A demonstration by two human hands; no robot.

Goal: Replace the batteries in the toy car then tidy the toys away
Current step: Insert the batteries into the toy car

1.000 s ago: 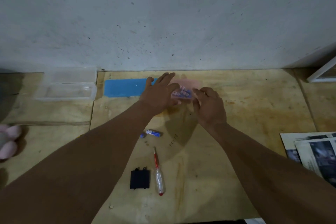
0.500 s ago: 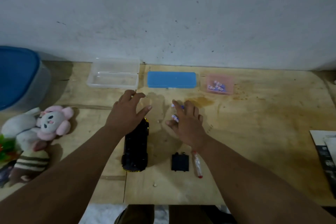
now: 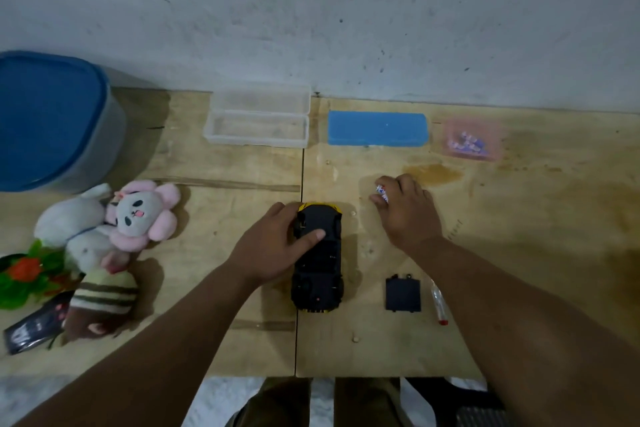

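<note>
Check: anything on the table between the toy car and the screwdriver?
Yes, in the head view: the black battery cover lies flat between the toy car and the screwdriver, touching neither.

Blue pad (image 3: 377, 128) beside wall (image 3: 346, 10)

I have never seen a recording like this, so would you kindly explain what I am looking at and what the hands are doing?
There is no machine here: a person wears a camera on the head, looking down at their own two bare hands over a wooden table. The left hand grips a black toy car lying upside down. The right hand holds small batteries in its fingers. Beside the car lie a black battery cover and a screwdriver. Further back are a clear box, a blue lid and a pink tray holding more batteries. Plush toys sit on the left.
</note>
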